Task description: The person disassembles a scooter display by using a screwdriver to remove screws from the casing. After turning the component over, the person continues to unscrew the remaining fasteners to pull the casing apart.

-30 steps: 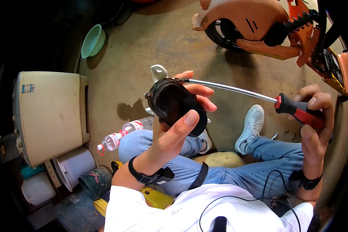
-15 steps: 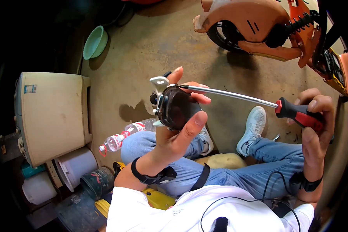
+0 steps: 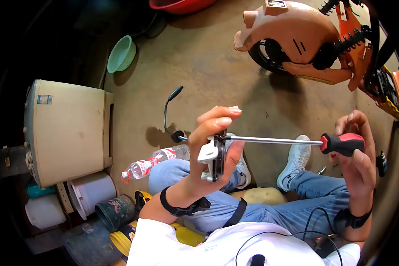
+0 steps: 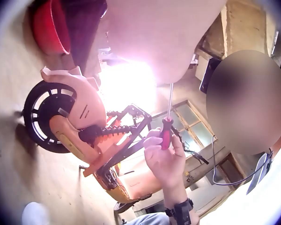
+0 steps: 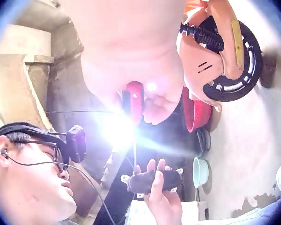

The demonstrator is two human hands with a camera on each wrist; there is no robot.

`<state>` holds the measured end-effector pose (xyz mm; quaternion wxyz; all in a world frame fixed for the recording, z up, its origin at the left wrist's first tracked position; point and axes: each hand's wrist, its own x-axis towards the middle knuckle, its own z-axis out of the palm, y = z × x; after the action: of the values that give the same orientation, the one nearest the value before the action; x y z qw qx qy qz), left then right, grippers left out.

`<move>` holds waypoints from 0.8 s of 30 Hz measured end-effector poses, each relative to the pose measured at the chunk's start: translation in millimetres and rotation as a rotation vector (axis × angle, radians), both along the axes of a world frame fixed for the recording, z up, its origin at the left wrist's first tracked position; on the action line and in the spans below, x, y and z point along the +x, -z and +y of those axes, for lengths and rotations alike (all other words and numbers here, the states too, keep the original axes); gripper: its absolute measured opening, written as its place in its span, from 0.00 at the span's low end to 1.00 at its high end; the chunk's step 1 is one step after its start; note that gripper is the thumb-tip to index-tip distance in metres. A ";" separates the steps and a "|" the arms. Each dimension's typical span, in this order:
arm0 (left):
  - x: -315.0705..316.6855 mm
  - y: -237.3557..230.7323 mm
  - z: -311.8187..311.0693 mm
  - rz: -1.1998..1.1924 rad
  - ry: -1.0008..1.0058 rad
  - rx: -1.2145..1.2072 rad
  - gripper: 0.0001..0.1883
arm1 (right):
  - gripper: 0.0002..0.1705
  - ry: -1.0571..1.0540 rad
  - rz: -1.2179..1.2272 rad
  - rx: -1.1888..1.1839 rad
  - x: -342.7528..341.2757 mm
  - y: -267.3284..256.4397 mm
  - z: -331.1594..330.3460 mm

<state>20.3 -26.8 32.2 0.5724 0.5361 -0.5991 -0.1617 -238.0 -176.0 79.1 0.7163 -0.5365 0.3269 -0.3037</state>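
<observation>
I see the left hand gripping the black oval plastic housing, now turned edge-on, white bracket showing. Right of the housing, the right hand holds a red-and-black-handled metal screwdriver.

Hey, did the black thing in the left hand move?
Yes. Against the bottles on the floor, the black case in the left hand is lower in the head view now, and turned edge-on.

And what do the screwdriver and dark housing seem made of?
Screwdriver shaft: looks metal, by its bright shine. Its handle: probably plastic, given its smooth red-and-black look. Dark housing in the left hand: smooth black suggests plastic, though coated metal is possible.
</observation>
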 end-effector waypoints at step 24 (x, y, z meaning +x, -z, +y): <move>3.7 2.4 -3.9 -0.250 -0.043 -0.075 0.24 | 0.33 -0.007 0.016 -0.138 -7.7 13.0 -8.4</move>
<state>23.9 -30.7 29.9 0.5163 0.5430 -0.6596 -0.0586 -245.7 -184.5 66.1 0.6759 -0.5883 0.3088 -0.3189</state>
